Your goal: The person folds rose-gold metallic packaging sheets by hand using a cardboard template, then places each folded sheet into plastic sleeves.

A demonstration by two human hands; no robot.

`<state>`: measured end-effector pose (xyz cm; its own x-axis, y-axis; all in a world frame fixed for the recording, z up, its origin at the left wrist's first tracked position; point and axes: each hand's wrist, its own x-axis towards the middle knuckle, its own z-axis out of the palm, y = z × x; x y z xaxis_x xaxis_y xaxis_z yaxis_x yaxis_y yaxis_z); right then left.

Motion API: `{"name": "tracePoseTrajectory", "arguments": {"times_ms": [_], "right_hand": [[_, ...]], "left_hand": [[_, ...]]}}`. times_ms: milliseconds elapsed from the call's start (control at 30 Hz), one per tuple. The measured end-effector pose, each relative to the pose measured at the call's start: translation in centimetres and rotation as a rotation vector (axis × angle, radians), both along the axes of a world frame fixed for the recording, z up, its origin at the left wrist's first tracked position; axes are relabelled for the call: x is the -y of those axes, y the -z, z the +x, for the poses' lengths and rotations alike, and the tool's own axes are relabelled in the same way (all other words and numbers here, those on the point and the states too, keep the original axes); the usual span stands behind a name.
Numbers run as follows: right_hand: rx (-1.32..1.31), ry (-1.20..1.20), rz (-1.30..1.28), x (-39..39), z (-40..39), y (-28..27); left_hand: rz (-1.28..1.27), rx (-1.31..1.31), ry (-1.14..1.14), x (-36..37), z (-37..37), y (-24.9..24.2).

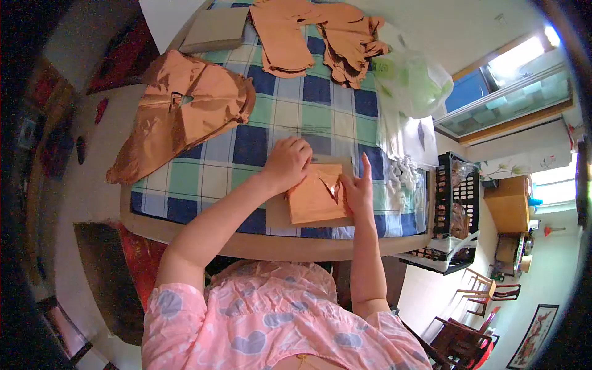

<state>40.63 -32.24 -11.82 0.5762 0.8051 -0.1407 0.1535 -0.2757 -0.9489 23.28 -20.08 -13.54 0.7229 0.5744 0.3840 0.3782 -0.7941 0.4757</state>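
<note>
A folded, shiny orange-copper sheet (314,200) lies on a flat brown cardboard piece (279,216) at the near edge of the bed-like surface. My left hand (288,165) is at its upper left corner, fingers curled in; what they pinch, if anything, is hidden. At the right edge of the sheet is my right hand (359,188), its thumb against the sheet and its fingers stretched out, pointing away from me. Just beyond both hands, a clear plastic bag (305,131) with faint print seems to lie flat on the checked cloth.
Blue-green checked cloth (203,166) covers the surface. Larger copper-coloured pieces lie at the left (203,102) and far side (283,43). A cardboard box (216,28) sits at the far left, clear plastic bags (413,80) at the right. Black crates (456,197) stand beyond the right edge.
</note>
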Motion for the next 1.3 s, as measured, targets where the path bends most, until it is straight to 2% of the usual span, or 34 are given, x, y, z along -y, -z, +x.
{"name": "tracePoseTrajectory", "arguments": {"times_ms": [100,200,300,333,433,533,633,733,833,1000,1200,1300], "right_hand": [[0.348,-0.041,-0.137,-0.1,-0.2,0.0],[0.764,-0.084,-0.104,1.1,-0.4,-1.5],[1.029,-0.703,0.11,3.2,0.1,-2.8],[1.03,-0.85,0.027,3.6,-1.0,-3.9],[1.049,-0.946,-0.001,3.5,-2.2,-2.6],[1.065,-0.884,-0.043,3.3,-2.4,-1.2],[1.071,-0.813,-0.022,3.3,-2.8,-0.2],[1.091,-0.783,-0.027,3.3,-3.0,-0.8],[1.122,-0.801,-0.041,2.9,-3.2,-1.9],[1.146,-0.804,0.06,1.9,-3.0,-2.3],[1.158,-0.744,0.206,0.9,-3.6,-0.3],[1.202,-0.765,0.163,0.6,-3.5,0.9]], "left_hand": [[0.086,0.014,-0.011,-0.1,0.1,1.2],[0.244,0.072,-0.024,-0.1,0.2,1.9],[0.277,0.11,-0.045,-0.1,0.1,1.7],[0.264,0.118,-0.049,0.1,0.0,1.6],[0.12,0.066,0.01,-0.3,0.0,1.1],[0.098,0.179,0.027,-0.6,-0.2,1.3],[-0.07,0.43,-0.167,-0.4,-1.6,0.6],[-0.139,0.279,-0.433,1.7,-4.9,-0.4],[-0.061,0.041,-0.39,4.7,-6.2,-0.4],[0.074,0.011,-0.313,6.7,-5.7,0.0],[0.152,-0.058,-0.224,6.2,-6.3,0.3],[0.147,-0.077,-0.178,5.8,-6.5,0.9]]}}
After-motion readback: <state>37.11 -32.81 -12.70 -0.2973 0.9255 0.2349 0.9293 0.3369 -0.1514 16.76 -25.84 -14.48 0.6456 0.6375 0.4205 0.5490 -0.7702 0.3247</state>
